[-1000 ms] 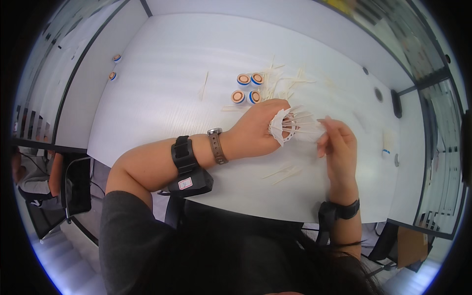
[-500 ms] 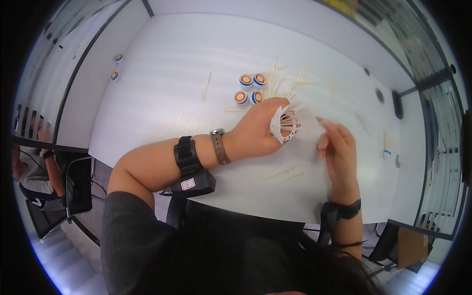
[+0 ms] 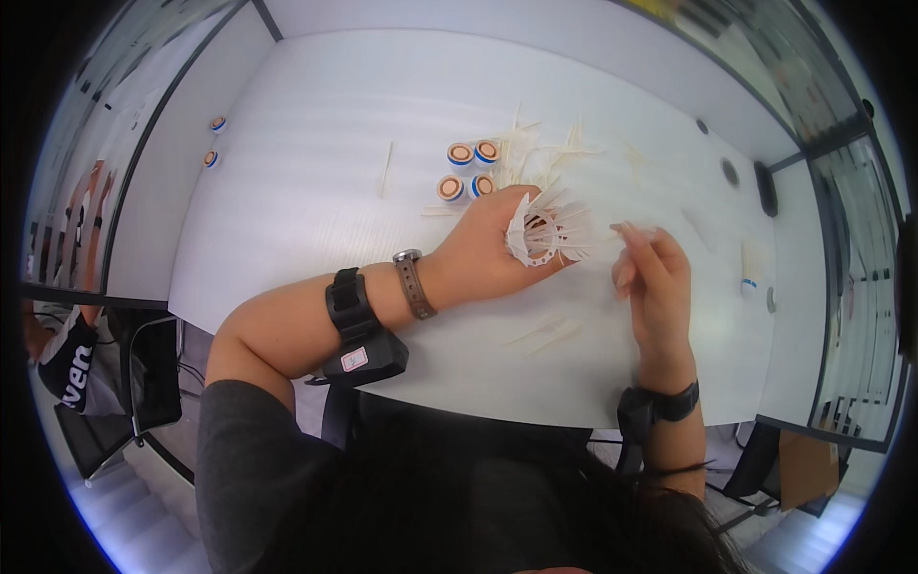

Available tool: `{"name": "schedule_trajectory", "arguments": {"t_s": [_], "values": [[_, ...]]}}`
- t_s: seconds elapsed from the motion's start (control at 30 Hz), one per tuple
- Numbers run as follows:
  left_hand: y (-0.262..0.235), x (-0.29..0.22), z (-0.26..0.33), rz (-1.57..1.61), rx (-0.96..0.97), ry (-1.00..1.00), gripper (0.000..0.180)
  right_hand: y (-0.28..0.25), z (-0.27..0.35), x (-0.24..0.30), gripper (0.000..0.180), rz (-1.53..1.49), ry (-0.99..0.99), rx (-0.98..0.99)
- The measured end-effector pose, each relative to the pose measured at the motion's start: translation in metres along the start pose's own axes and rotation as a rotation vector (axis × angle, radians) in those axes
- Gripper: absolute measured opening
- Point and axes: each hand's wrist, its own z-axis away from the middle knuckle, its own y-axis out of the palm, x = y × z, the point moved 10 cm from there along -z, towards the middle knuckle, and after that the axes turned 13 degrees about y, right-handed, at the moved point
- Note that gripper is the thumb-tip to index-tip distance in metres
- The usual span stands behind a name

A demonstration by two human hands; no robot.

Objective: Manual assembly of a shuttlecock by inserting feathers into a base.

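My left hand (image 3: 492, 239) is wrapped round a partly feathered white shuttlecock (image 3: 537, 237), with a holed ring and thin pale shafts spreading toward the right. Just right of it, my right hand (image 3: 653, 277) has its thumb and forefinger pinched. A slim pale feather seems to be at those fingertips, though it is faint and hard to make out. Beyond the left hand stand several shuttlecock cork bases (image 3: 461, 154) with blue bands. Loose feathers (image 3: 521, 158) lie in a pile beside them.
Two more cork bases (image 3: 210, 159) are by the left partition. A lone feather (image 3: 386, 170) lies left of the grouped bases, and a few feathers (image 3: 545, 332) lie nearer me. A finished-looking shuttlecock (image 3: 749, 273) rests at the right. Partitions enclose the white table (image 3: 316, 124).
My view has shifted slightly, moving the table items a little leftward. The shuttlecock in my left hand has turned a little. My right hand stays pinched just right of it.
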Motion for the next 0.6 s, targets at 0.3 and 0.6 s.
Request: {"name": "schedule_trajectory", "arguments": {"t_s": [0.3, 0.6], "values": [[0.005, 0.004, 0.003, -0.015, 0.088, -0.001, 0.020, 0.005, 0.004, 0.003, 0.013, 0.085, -0.029, -0.021], [0.005, -0.004, -0.001, -0.010, 0.096, 0.034, 0.021, 0.007, 0.006, 0.008, 0.019, 0.111, -0.082, -0.006]]}}
